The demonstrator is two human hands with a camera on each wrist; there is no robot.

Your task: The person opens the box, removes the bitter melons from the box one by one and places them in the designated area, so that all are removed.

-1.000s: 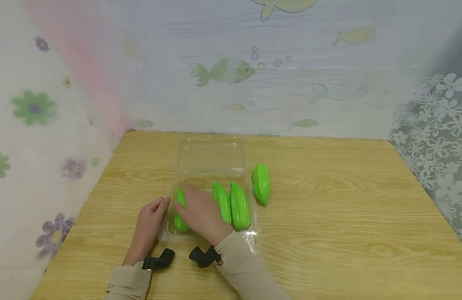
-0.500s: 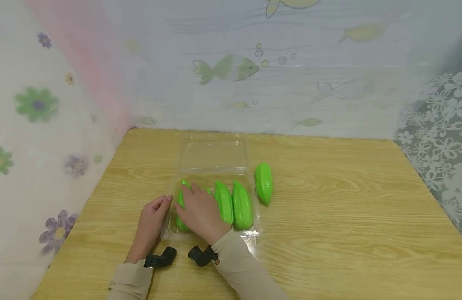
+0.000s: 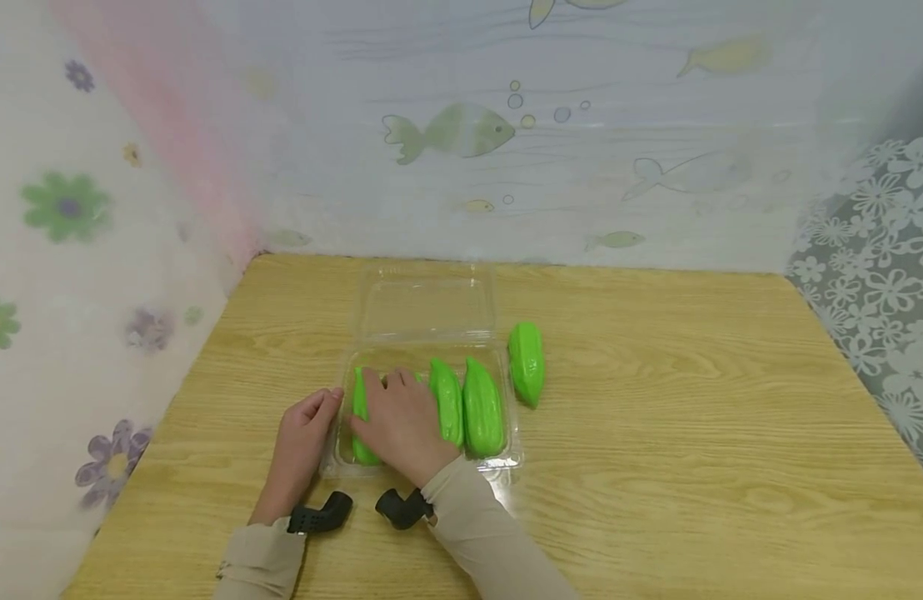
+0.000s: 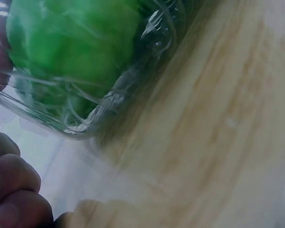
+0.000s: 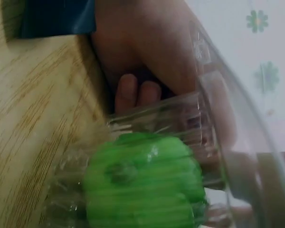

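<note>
An open clear plastic container [image 3: 510, 461] holds several green ridged vegetables, glossy and with pointed ends. My left hand [image 3: 301, 433] is at its left side, fingers curled and thumb at the rim, gripping the edge; the curled fingers [image 4: 12, 175] show beside the clear wall. My right hand [image 3: 401, 417] reaches into the container from above. Its thumb and index finger bend over the leftmost vegetable [image 3: 360, 404], while the palm hides most of the one beside it. Two more vegetables [image 3: 446, 404] lie uncovered to the right. Through the wall, the right wrist view shows one blunt green end [image 5: 142, 180].
The container's clear lid [image 3: 427, 304] lies folded back behind it. One loose green vegetable [image 3: 526, 364] rests on the wooden table [image 3: 694, 417] just right of the container. Patterned curtains [image 3: 461, 183] stand along the table's back and sides.
The leftmost vegetable's tip has shifted slightly left and toward me, with my right index finger now over it. My left hand stays at the rim. The view has shifted a little.
</note>
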